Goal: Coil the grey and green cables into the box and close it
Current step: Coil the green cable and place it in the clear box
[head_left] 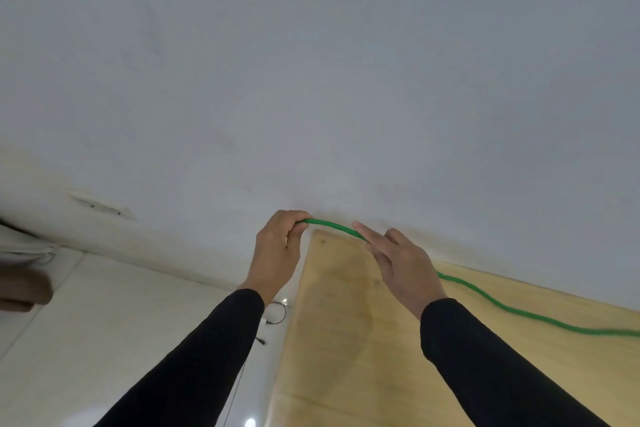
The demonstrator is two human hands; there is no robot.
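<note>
Wooden table against white wall, tiled floor beside.

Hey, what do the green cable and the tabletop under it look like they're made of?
The green cable looks rubber or plastic jacketed with a matte finish: it bends in a smooth arc between the left hand and the right hand, with no glare. A faint twisted texture could also mean braid. The tabletop looks like pale wood or plywood, unvarnished or lightly sealed, showing faint grain and dull stains.
</note>
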